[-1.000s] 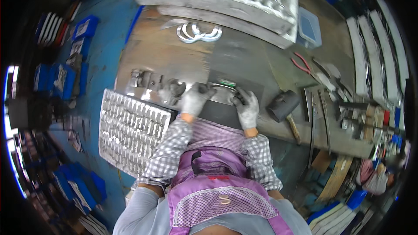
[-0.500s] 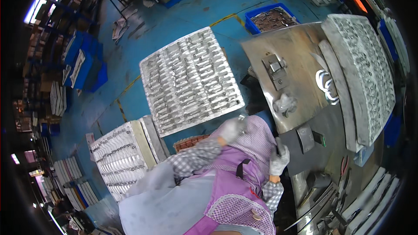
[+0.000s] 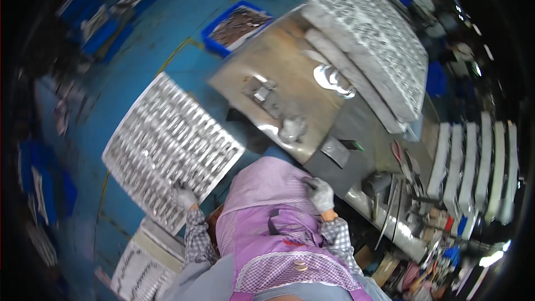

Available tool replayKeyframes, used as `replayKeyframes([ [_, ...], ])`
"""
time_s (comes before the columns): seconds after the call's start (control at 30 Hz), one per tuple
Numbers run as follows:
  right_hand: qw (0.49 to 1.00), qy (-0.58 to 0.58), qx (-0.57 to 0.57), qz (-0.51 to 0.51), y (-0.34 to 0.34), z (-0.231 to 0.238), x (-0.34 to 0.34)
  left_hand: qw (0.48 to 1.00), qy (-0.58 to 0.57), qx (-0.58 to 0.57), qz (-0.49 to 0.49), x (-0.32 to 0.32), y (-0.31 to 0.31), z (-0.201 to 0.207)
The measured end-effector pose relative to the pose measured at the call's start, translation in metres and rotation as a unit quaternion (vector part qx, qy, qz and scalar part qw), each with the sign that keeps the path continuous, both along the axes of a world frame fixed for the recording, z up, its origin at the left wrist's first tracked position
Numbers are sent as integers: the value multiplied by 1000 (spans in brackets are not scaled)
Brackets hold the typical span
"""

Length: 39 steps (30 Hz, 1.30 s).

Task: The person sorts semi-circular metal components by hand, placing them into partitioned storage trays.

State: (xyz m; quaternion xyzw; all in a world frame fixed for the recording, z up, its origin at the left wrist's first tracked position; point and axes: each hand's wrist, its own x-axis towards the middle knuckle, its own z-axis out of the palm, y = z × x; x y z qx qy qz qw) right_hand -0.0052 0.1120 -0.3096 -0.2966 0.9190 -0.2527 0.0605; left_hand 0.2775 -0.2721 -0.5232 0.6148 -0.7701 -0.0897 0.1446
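Observation:
My left hand (image 3: 186,197), in a pale glove with dark fingertips, reaches over the near right edge of a white tray (image 3: 118,163). Rows of small shiny metal parts (image 3: 173,134) cover this tray. Blur hides whether the fingers touch or grip one of the parts. Above my lap, beside the worktable's near edge, my gloved right hand (image 3: 321,195) is closed with bent fingers. What they hold, if anything, I cannot make out. A purple checked apron (image 3: 267,181) covers my lap between the two hands.
On the metal worktable (image 3: 237,72) sit a small steel fixture (image 3: 262,96), a crumpled pale rag (image 3: 292,128), pink-handled pliers (image 3: 396,150) and stacked parts trays (image 3: 373,28). Another tray (image 3: 146,270) stands lower left. A blue bin (image 3: 207,39) holds brownish pieces on the floor.
My view has swung to the right. My left hand has gone from above my lap, where something shiny showed at its fingertips, to the tray of metal parts. My right hand stays near the worktable.

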Motion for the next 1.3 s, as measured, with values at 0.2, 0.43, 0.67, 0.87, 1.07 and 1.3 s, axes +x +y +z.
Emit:
replayKeyframes([
  [0.2, 998, -26, 9, 64, -26, 11, -3, 960, 34, 273, -54, -46, -1, 26],
  [0.43, 990, -107, 70, 56, -8, -8, 0, 936, 4, 332, -115, -47, 0, 13],
  [0.67, 993, -100, 36, 47, -3, 3, -1, 899, -264, 227, -266, -20, -35, -71],
  [0.87, 985, -150, 54, 62, 26, -17, -2, 920, -142, 346, -115, -35, -4, -29],
  [1.07, 984, -146, 29, 100, 18, -20, -2, 962, -70, 257, -60, -12, 15, 34],
  [1.3, 928, -295, -207, -95, -42, 35, 3, 850, 147, 446, -237, -108, 95, 225],
])
